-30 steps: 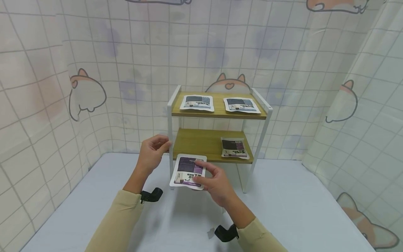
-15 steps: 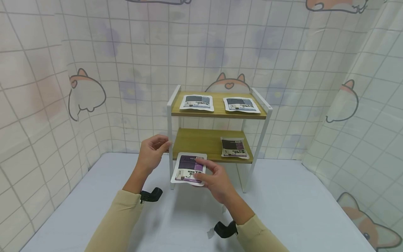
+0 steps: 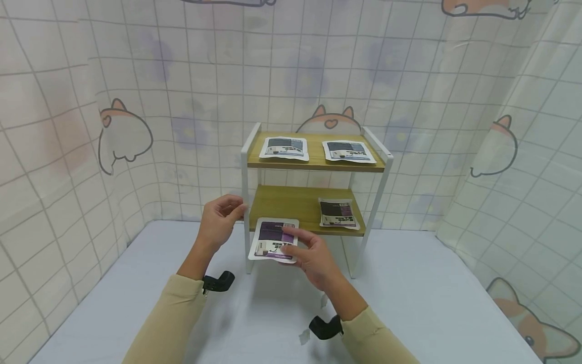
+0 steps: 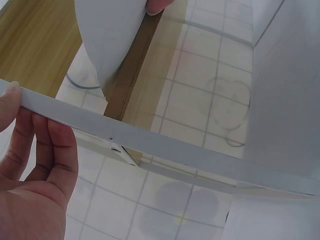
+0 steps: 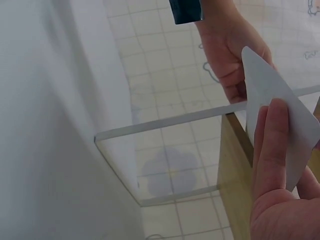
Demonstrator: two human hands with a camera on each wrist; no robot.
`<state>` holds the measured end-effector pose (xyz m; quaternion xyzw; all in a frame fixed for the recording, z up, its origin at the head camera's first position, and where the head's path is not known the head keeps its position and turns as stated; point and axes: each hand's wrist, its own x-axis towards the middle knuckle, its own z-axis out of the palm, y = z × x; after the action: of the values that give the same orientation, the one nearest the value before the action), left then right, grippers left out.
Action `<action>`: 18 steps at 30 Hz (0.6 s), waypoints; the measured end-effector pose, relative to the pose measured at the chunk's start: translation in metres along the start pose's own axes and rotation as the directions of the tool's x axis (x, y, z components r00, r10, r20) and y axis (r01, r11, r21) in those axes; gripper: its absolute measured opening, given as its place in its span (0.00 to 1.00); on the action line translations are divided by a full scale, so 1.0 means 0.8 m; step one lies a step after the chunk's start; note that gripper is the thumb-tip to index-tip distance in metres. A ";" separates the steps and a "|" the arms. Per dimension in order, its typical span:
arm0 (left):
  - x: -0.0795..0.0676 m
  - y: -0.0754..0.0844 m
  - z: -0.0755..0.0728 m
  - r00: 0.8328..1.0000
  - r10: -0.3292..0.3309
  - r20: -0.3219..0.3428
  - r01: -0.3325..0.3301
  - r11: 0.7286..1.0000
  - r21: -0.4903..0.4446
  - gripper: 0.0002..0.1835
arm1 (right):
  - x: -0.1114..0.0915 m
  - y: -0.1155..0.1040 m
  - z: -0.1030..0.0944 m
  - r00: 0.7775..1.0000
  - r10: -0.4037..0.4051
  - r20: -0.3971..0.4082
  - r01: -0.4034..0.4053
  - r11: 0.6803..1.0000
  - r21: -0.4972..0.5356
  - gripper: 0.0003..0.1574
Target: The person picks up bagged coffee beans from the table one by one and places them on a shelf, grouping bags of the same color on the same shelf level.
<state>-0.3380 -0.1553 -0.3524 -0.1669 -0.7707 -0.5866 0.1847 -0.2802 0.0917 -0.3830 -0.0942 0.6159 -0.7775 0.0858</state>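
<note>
A flat white pouch with a purple and dark printed label is pinched by my right hand, thumb on top and fingers underneath. It overlaps the front left edge of the lower wooden shelf. Its plain white back faces the right wrist camera, with fingers spread along it. My left hand grips the left front post of the white-framed rack, thumb on one side and fingers on the other. A similar purple-labelled pouch lies at the right of the lower shelf.
Two blue-labelled pouches lie on the upper shelf, the left pouch apart from the right pouch. The rack stands on a white-covered table. A gridded curtain with animal drawings hangs behind and at both sides.
My right hand has moved slightly up and forward with the pouch, further over the lower shelf's front edge. The left hand stays at the post.
</note>
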 end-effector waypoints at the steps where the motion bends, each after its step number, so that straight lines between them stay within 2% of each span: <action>1: 0.000 0.000 0.000 1.000 -0.002 0.001 0.002 1.000 -0.002 0.12 | 0.000 0.000 0.000 1.000 0.001 -0.007 -0.001 1.000 0.005 0.29; 9: 0.000 -0.002 0.000 1.000 -0.003 0.006 0.003 1.000 0.004 0.13 | 0.002 -0.001 0.001 0.999 -0.007 -0.034 0.007 1.000 0.001 0.25; 18: 0.001 -0.002 -0.001 1.000 -0.020 0.005 0.020 1.000 0.004 0.13 | 0.002 -0.004 0.002 1.000 -0.019 0.007 0.019 1.000 -0.009 0.32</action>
<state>-0.3394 -0.1564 -0.3533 -0.1605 -0.7738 -0.5866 0.1771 -0.2816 0.0905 -0.3791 -0.1029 0.6183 -0.7750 0.0802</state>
